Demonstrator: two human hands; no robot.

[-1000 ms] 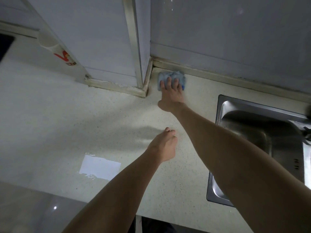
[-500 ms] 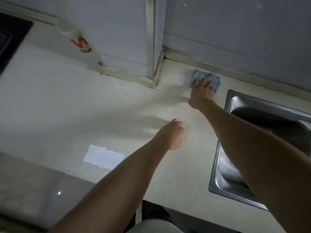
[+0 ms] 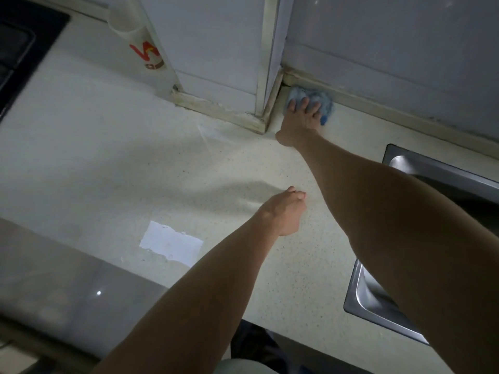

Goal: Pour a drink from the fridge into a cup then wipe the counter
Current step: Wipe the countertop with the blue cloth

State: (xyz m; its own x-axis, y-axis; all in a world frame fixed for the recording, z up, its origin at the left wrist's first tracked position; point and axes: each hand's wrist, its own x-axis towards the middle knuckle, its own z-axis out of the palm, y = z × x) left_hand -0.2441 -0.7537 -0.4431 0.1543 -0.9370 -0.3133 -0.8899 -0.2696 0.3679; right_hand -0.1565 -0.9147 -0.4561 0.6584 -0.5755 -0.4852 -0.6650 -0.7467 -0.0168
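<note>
A blue cloth point(image 3: 322, 99) lies on the pale speckled counter point(image 3: 113, 163), tucked into the inner corner where the wall pillar meets the back wall. My right hand point(image 3: 301, 118) presses flat on the cloth with its fingers spread over it. Nearer to me, my left hand point(image 3: 285, 211) rests on the counter, fingers curled and holding nothing. A white paper cup point(image 3: 137, 36) with red print stands at the back left, against the pillar.
A steel sink point(image 3: 397, 163) is sunk into the counter at the right. A dark cooktop point(image 3: 19, 55) sits at the far left. The tiled pillar point(image 3: 216, 44) juts onto the counter at the back. A bright light patch point(image 3: 170, 245) reflects near the front edge.
My right hand slid the cloth out to the right along the back wall, then back left into the corner by the pillar. The view shifted left. My left hand has stayed put.
</note>
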